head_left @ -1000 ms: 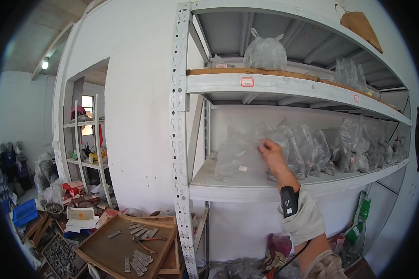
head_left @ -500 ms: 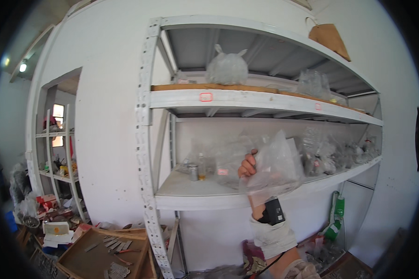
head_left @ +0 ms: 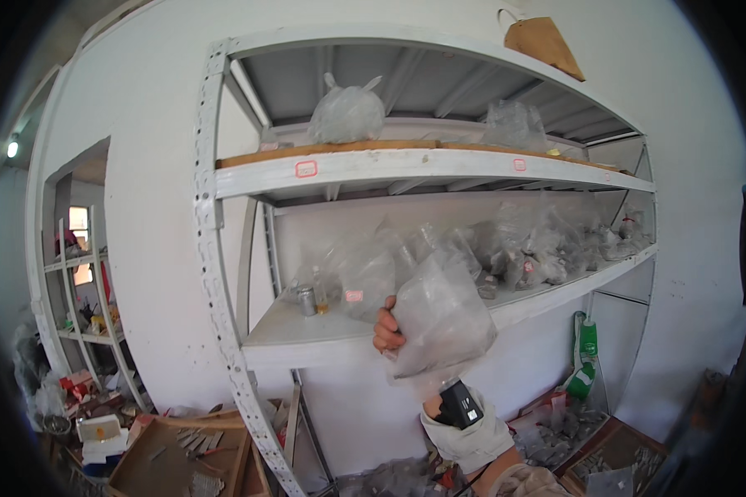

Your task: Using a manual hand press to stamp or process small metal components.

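Note:
My right hand [head_left: 388,328] is raised in front of the lower shelf, closed on the edge of a clear plastic bag [head_left: 446,313]. The bag spreads to the right of my fingers and hides part of the hand and wrist. It looks flat, and I cannot make out anything inside it. A black device [head_left: 459,404] is strapped at my wrist, above a pale sleeve [head_left: 472,435]. Behind the bag, several filled clear bags [head_left: 547,248] stand along the lower shelf [head_left: 307,352]. My left hand is out of view.
On the lower shelf's left are a metal can [head_left: 307,301] and a small bottle [head_left: 321,291] with yellowish liquid. A tied bag [head_left: 346,113] sits on the upper shelf. A wooden tray [head_left: 170,455] with metal strips lies low left; a green-white bag [head_left: 584,352] hangs at right.
My view has shifted, so the shelving appears further left. My right hand and the plastic bag have moved left and lower in view, and the bag now hangs below the shelf's front edge.

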A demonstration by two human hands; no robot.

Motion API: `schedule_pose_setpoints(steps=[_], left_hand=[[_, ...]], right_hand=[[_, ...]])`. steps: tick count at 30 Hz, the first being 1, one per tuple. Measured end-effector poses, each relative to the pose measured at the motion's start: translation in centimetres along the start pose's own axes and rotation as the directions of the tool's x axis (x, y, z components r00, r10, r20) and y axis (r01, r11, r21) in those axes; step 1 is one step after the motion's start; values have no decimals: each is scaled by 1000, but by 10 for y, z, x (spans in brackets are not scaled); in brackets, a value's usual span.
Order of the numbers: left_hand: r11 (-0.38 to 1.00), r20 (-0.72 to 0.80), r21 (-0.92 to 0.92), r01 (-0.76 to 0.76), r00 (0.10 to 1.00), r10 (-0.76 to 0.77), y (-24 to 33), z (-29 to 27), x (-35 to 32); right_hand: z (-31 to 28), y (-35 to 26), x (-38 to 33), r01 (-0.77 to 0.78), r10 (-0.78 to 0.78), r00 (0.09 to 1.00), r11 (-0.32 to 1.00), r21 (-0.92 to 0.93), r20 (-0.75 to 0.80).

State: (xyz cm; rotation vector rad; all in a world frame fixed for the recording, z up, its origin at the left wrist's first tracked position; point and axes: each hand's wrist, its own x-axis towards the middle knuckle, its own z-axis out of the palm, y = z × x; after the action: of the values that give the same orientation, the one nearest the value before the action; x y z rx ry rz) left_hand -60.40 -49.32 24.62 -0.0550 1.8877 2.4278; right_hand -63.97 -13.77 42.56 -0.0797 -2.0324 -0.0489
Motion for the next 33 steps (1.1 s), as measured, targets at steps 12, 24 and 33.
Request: schedule_pose_setpoints(steps=[12,24,33], left_hand=[[720,237,-683,123,970,59,48,106,44],[851,-54,292,-435,881,469,-10,45,9],[874,-360,-244,-421,876,321,24,45,-38]], right_hand=[[106,-175,-30,-586,-422,759,-108,803,497],[26,-223,-73,165,-526,849,187,968,-42],[-9,-222,-95,122,-737,676,83,989,-22]])
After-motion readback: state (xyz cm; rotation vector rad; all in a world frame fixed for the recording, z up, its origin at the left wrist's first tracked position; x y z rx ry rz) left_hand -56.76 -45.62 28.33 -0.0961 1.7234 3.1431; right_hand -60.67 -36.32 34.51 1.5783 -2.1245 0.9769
